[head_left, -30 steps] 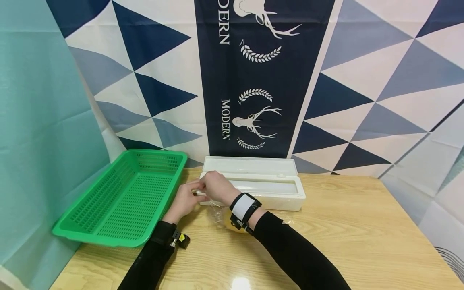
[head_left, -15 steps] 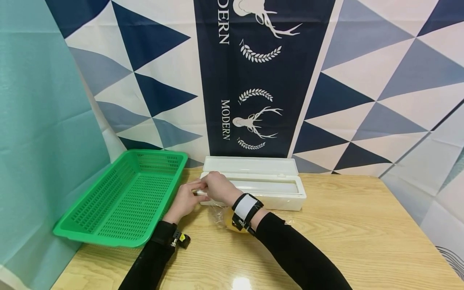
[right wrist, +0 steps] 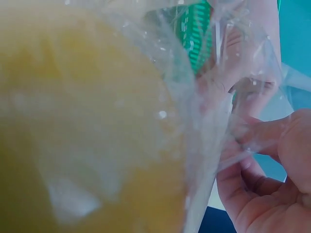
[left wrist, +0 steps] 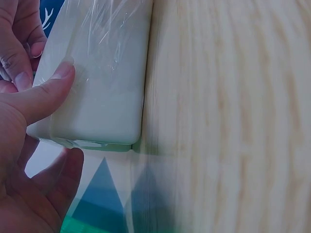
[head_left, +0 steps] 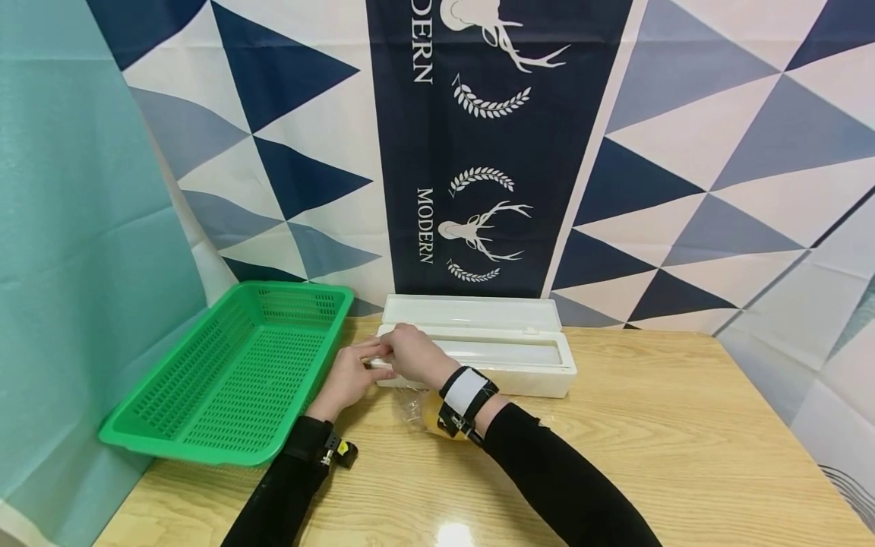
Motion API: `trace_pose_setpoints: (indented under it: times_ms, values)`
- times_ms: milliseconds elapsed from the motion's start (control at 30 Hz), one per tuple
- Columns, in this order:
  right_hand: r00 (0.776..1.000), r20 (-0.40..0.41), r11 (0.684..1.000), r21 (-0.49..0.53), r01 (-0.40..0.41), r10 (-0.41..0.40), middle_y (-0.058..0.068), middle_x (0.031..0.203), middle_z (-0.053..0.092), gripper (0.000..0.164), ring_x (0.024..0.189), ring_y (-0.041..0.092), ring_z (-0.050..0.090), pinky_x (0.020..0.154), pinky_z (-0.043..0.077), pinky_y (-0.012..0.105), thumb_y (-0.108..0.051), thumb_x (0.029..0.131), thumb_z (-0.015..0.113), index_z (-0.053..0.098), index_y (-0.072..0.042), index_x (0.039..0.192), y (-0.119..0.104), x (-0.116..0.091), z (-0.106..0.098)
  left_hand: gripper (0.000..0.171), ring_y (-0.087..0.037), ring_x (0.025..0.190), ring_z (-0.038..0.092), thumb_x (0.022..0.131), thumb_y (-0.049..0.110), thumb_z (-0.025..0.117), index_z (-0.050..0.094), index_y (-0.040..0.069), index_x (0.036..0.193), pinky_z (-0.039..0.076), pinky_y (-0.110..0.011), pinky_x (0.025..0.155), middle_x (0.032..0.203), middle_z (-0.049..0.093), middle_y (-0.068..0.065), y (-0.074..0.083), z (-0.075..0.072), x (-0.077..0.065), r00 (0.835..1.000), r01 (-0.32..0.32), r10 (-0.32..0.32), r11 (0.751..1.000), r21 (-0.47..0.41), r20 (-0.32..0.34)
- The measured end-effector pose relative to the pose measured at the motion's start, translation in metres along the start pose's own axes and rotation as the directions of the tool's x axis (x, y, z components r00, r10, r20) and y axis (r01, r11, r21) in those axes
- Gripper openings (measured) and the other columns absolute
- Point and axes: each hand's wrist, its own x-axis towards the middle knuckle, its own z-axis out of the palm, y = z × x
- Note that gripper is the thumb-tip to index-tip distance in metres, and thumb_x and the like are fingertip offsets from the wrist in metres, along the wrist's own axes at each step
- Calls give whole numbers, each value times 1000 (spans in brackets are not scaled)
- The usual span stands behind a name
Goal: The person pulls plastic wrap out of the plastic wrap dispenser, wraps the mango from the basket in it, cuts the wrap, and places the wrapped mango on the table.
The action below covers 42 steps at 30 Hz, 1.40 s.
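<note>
A long white cling film dispenser (head_left: 506, 382) stands at the back of the table, its lid (head_left: 472, 313) raised and a roll showing inside. My left hand (head_left: 346, 382) grips its left end, the thumb (left wrist: 60, 80) lying on the front face in the left wrist view. Bent over that same end, my right hand (head_left: 412, 354) pinches clear cling film (right wrist: 243, 121) at the edge, close to the left fingertips. The film runs down over a round yellow thing (head_left: 434, 416), partly hidden under my right wrist; its kind is blurred in the right wrist view.
To the left, a green slotted basket (head_left: 253, 387) stands beside my left forearm. A patterned cloth (head_left: 472, 152) hangs right behind the dispenser. Bare wooden table (head_left: 656, 441) extends to the right and front.
</note>
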Motion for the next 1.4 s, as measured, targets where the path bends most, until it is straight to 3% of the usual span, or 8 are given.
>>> trace_pose_setpoints:
  times_ms: [300, 1033, 1400]
  values:
    - [1000, 5, 1000, -6, -16, 16, -3, 71, 52, 14, 73, 15, 48, 66, 42, 27, -4, 95, 65, 70, -12, 84, 0, 0, 0, 39, -32, 130, 52, 78, 14, 85, 76, 9, 116, 56, -38, 88, 138, 59, -12, 0, -1, 1, 1000, 1, -1, 1000, -15, 0]
    - [999, -1, 999, -32, -32, 32, 0, 77, 52, 15, 73, 16, 50, 66, 43, 27, -3, 94, 63, 69, -13, 84, 2, -3, 3, 44, -29, 134, 48, 81, 13, 83, 72, 5, 122, 51, -41, 97, 139, 59, -8, -2, -1, 0, 1000, -2, 2, 1000, -1, 15]
    - [1000, -16, 1000, -24, 4, -4, -1, 73, 51, 15, 73, 16, 48, 65, 42, 27, -2, 94, 62, 65, -11, 83, 6, -5, 2, 50, -28, 136, 46, 81, 19, 82, 68, 6, 128, 50, -43, 98, 141, 57, -5, 0, -2, 0, 1000, 2, -2, 1000, 13, 22]
